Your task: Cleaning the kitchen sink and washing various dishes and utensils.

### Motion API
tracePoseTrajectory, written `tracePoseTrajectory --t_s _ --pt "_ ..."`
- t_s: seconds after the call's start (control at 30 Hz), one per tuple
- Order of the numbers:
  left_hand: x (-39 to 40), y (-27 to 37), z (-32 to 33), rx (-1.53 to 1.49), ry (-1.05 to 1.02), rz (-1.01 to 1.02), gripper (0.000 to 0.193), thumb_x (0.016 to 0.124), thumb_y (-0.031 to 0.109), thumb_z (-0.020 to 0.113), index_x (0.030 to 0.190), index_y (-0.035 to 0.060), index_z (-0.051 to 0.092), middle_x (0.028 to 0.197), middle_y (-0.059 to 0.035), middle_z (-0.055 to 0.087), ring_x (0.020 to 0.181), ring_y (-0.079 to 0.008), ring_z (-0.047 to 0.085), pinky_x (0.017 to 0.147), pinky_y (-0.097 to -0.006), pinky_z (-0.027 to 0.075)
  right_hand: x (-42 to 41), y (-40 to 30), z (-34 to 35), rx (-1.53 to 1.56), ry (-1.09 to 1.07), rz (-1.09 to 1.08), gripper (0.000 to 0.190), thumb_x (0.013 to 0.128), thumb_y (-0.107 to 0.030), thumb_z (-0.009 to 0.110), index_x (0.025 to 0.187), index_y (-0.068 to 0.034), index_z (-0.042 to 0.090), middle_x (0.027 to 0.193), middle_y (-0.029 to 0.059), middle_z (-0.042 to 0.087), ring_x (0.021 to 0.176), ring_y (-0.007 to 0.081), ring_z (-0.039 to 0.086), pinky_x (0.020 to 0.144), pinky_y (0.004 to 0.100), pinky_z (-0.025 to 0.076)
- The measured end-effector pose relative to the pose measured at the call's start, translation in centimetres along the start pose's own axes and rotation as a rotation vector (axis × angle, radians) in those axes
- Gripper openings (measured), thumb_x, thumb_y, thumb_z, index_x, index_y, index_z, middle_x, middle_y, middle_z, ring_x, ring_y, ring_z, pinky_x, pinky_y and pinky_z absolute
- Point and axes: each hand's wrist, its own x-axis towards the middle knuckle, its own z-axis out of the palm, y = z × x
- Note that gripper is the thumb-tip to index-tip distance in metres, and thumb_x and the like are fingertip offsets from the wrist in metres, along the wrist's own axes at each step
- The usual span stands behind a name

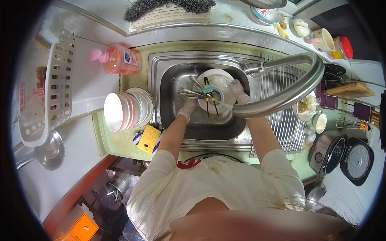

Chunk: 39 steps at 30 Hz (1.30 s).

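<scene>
In the steel sink (211, 126), a white bowl (208, 107) sits against a larger white dish (224, 75). My right hand (238, 92), in a thin clear glove, grips the dish's right rim. My left hand (188, 107), also gloved, is at the bowl's left side; cutlery partly hides its fingertips. Several metal spoons (188, 92) lean out of the bowl to the left. Across it lie black-and-yellow children's training chopsticks (212, 99), joined by a blue car-shaped piece (207, 89). The curved steel faucet (289, 99) arches over my right forearm and hides part of it.
Left of the sink stand stacked white bowls (120, 111), a yellow sponge (149, 138) and a pink soap pump bottle (123, 60). To the right are a steel drying rack (277, 129), a bowl of food (304, 107) and an open rice cooker (327, 153). A cup (324, 40) stands on the ledge.
</scene>
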Motion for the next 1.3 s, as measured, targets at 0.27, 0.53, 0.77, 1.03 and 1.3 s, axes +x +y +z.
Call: tracePoseTrajectory --t_s 0.27,0.53,0.77,1.03,1.3 --pt "-4.6 9.6 -3.3 0.096 -0.220 -0.163 0.043 0.079 0.015 0.057 0.120 0.0002 0.051 0.112 -0.0175 0.059 0.105 -0.0286 0.056 0.090 -0.0347 0.043 -5.3 -0.1 -2.5 0.390 0.176 -0.340 0.058 0.078 -0.026 0.059 0.129 -0.003 0.045 0.125 0.0245 0.048 0.120 0.0339 0.045 0.100 0.0386 0.037" --pt "-5.8 10.4 -5.0 -0.872 -0.459 -0.083 0.051 0.082 0.019 0.064 0.127 0.0040 0.046 0.117 -0.0076 0.055 0.112 -0.0172 0.048 0.093 -0.0344 0.039 -17.4 -6.0 -3.9 0.129 0.213 -0.680 0.049 0.082 -0.005 0.053 0.130 -0.007 0.043 0.120 0.0181 0.053 0.111 0.0333 0.052 0.096 0.0387 0.038" --pt "-2.3 13.3 -3.0 -1.246 -0.439 -0.103 0.042 0.080 0.018 0.068 0.119 0.0107 0.055 0.108 -0.0043 0.059 0.100 -0.0188 0.056 0.086 -0.0356 0.045 -18.5 -6.8 -4.4 0.218 -0.157 -0.628 0.035 0.090 -0.014 0.049 0.124 -0.006 0.051 0.118 0.0133 0.057 0.109 0.0230 0.055 0.094 0.0310 0.041" --pt "-1.7 15.5 -4.0 -0.875 -0.464 0.119 0.029 0.078 0.017 0.068 0.103 0.0053 0.060 0.097 -0.0071 0.063 0.087 -0.0180 0.060 0.080 -0.0356 0.049 -13.7 -9.9 -10.3 -0.090 -0.128 -0.529 0.036 0.089 -0.025 0.048 0.119 -0.007 0.055 0.116 0.0153 0.058 0.110 0.0288 0.053 0.093 0.0351 0.041" --pt "-4.5 16.9 -5.7 -0.946 -0.304 -0.083 0.021 0.079 0.014 0.066 0.097 0.0046 0.065 0.090 -0.0038 0.064 0.084 -0.0137 0.060 0.076 -0.0285 0.046 -11.5 -15.3 -13.4 0.404 -0.185 -0.278 0.053 0.089 -0.026 0.053 0.135 -0.003 0.040 0.140 0.0128 0.038 0.132 0.0208 0.031 0.109 0.0295 0.021"
